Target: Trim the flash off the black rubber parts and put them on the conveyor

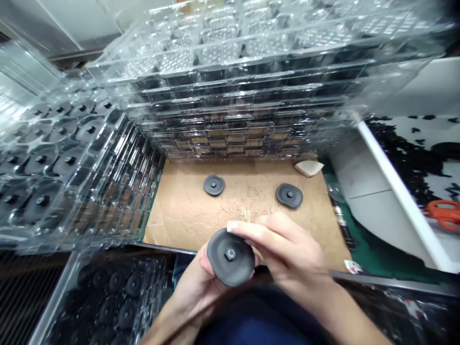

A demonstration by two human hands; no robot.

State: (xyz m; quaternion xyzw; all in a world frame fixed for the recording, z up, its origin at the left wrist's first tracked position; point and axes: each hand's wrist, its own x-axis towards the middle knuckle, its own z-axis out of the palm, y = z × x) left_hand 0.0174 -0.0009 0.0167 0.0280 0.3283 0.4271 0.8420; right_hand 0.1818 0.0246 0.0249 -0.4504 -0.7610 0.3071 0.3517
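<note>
A dark grey rubber disc (230, 258) with a small metal nut at its centre is held face-up just over the near edge of the brown cardboard sheet (187, 211). My left hand (199, 282) cups it from below, fingers wrapped round its underside. My right hand (283, 244) grips its upper right edge, the forefinger lying across the rim. Two more discs lie flat on the cardboard: one disc (213, 185) at the middle left, another disc (289, 195) to the right.
Stacks of clear plastic trays (237, 96) wall off the back; the left tray stack (53, 158) holds several discs. A lower tray (108, 292) of discs sits at the near left. A beige scrap (309, 167), a white ledge (395, 191) and orange scissors (443, 213) lie to the right.
</note>
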